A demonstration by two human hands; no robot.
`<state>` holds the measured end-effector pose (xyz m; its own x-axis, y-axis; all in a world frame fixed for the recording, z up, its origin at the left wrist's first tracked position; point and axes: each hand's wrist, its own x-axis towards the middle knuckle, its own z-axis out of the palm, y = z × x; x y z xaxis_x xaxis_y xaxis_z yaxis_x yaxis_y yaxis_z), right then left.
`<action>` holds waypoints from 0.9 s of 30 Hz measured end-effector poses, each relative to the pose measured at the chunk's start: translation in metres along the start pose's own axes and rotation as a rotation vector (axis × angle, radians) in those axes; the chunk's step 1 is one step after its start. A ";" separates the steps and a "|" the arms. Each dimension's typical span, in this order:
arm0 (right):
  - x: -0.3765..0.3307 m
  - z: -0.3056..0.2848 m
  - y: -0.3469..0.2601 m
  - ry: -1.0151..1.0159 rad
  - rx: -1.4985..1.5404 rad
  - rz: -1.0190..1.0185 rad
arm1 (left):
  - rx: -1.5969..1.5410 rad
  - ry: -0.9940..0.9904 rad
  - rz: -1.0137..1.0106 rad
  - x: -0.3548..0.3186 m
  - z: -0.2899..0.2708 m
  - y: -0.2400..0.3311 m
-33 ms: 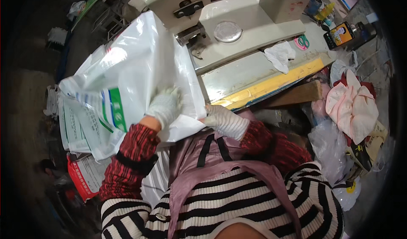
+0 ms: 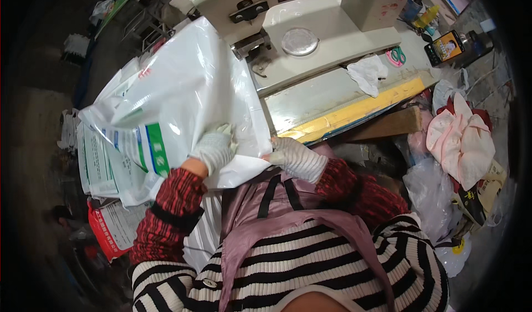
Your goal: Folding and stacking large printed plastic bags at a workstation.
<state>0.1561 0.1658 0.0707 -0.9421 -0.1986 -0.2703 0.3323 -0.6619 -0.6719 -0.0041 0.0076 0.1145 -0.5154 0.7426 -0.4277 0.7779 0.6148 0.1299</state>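
Observation:
A large white plastic sack (image 2: 183,85) with a green and blue printed panel spreads beneath my left hand, up against a sewing machine (image 2: 327,18). My left hand (image 2: 213,150), in a white knit glove, rests on the sack with its fingers somewhat apart. At the sack's lower right corner, my right hand (image 2: 298,160) pinches the edge; its glove leaves the fingertips bare. More printed sacks (image 2: 97,165) lie under the left side of this one.
A yellow-edged table (image 2: 354,110) runs along the machine's front. On it are a crumpled white cloth (image 2: 367,75), scissors (image 2: 395,56) and a phone (image 2: 444,47). A red and white bag (image 2: 113,229) sits at lower left. Pink cloth (image 2: 460,140) and clear plastic (image 2: 429,190) pile up at right.
My left hand has slid slightly down toward me over the sack. The sack's folds and printed panel have shifted a little; my right hand keeps its place at the corner.

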 end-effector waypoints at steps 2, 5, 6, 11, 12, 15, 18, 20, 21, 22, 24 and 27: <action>-0.014 0.019 -0.025 0.071 -0.111 0.066 | 0.046 0.277 0.155 -0.024 0.049 -0.036; -0.004 -0.005 -0.004 -0.055 -0.055 0.110 | 0.007 -0.046 -0.093 -0.028 0.000 0.005; -0.005 -0.012 -0.001 -0.048 -0.057 0.108 | 0.005 -0.045 -0.086 -0.028 -0.013 0.017; -0.003 -0.024 0.006 -0.111 -0.243 -0.016 | -0.147 0.437 0.169 -0.012 -0.039 0.048; -0.002 -0.025 0.007 -0.111 -0.245 -0.017 | -0.020 0.417 0.268 -0.008 -0.047 0.051; -0.003 -0.025 0.001 -0.082 -0.388 -0.024 | 0.021 0.332 0.251 0.011 -0.050 0.040; -0.011 -0.019 -0.014 -0.063 -0.462 0.197 | 0.031 0.314 0.209 0.018 -0.051 0.037; -0.010 -0.024 -0.006 -0.038 -0.391 0.097 | 0.005 0.303 0.154 0.022 -0.052 0.039; -0.009 -0.023 -0.005 -0.042 -0.389 0.097 | -0.025 0.437 0.221 0.018 -0.047 0.041; -0.008 -0.022 -0.005 -0.056 -0.372 0.044 | -0.023 0.436 0.218 0.018 -0.040 0.043; -0.005 -0.019 -0.005 -0.072 -0.354 -0.006 | -0.276 0.471 0.034 0.022 -0.023 0.045; -0.006 -0.017 -0.009 -0.138 -0.315 -0.061 | -0.567 0.472 -0.112 0.040 0.001 0.044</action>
<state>0.1592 0.1849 0.0666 -0.9507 -0.2759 -0.1415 0.2524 -0.4239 -0.8698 0.0101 0.0641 0.1019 -0.7794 0.6243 -0.0525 0.4731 0.6414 0.6040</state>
